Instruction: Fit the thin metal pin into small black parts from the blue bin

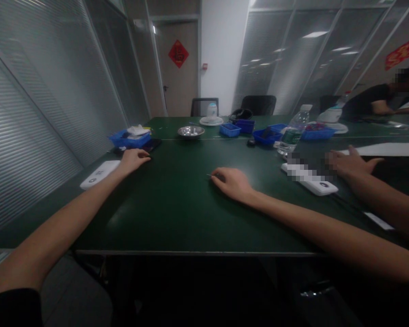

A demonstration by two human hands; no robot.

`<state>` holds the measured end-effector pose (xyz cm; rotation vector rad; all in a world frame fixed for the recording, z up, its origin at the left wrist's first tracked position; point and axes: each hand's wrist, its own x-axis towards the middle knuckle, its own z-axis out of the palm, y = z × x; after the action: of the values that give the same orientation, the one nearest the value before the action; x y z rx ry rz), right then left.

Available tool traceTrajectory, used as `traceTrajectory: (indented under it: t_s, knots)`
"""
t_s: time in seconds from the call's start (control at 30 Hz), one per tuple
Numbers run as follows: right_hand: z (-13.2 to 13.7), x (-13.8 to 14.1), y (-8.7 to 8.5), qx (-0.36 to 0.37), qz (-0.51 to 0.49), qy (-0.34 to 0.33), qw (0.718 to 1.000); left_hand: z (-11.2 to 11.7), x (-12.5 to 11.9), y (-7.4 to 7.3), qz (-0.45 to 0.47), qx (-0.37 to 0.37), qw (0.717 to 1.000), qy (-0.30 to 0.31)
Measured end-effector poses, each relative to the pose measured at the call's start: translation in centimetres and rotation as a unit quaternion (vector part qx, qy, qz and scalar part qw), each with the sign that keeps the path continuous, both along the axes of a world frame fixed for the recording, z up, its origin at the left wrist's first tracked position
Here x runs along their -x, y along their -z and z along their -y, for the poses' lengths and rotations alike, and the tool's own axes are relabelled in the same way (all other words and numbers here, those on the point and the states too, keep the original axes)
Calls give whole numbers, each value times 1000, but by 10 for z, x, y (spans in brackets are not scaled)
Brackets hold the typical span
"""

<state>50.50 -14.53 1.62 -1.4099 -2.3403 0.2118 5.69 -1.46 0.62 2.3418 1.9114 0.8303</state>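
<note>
My right hand [233, 184] rests low over the middle of the green table [177, 213]. Its fingers are closed in a pinch, and a thin, light, pin-like tip sticks out to the left of them; the rest of that item is hidden. On the left, my left hand [132, 160] lies loosely curved on the table with a small gap between thumb and fingers and nothing visible in it. It is beside a dark flat object [153, 145] and a blue basket [131, 139]. A white power-strip-like box [100, 174] lies by my left wrist.
A metal bowl [191, 132] stands ahead, with blue trays [230, 130] and a white round basket [211, 121] behind. At right are a water bottle [293, 131], another white box [310, 180] and another person's hand [354, 164]. Someone sits at the far right.
</note>
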Motion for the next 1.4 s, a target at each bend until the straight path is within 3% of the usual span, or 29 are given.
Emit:
traceTrajectory:
  t_s: [0.13, 0.33, 0.47, 0.83, 0.93, 1.03, 1.13, 1.2, 1.3, 1.4]
  knots:
    - [-1, 0, 1, -1, -3, -4, 1000, 1, -4, 3, -69, -34, 997, 8]
    - [1, 0, -2, -2, -1, -4, 1000, 1, -5, 9, -43, -42, 997, 38]
    - [2, 0, -2, -5, -6, -10, 1000, 1, -3, 11, -86, -45, 994, 46]
    - [5, 1, -4, 4, -12, -17, 1000, 18, -23, 9, -215, -14, 975, -57]
    - [5, 1, -5, 9, -10, -15, 1000, 20, -24, 7, -219, -13, 974, -61]
    - [4, 1, -4, 12, -9, -17, 1000, 21, -25, 1, -127, -27, 992, -8]
    - [3, 0, -3, -1, -22, -56, 998, 29, -45, -5, -2, 9, 994, 111]
    - [4, 0, -1, -23, -32, -103, 994, 43, -72, -9, 62, 64, 969, 229]
    - [5, -1, 1, -66, -41, -165, 983, 73, -120, -13, 103, 141, 909, 378]
    - [6, -1, 2, -87, -41, -202, 975, 98, -153, -14, 116, 158, 891, 410]
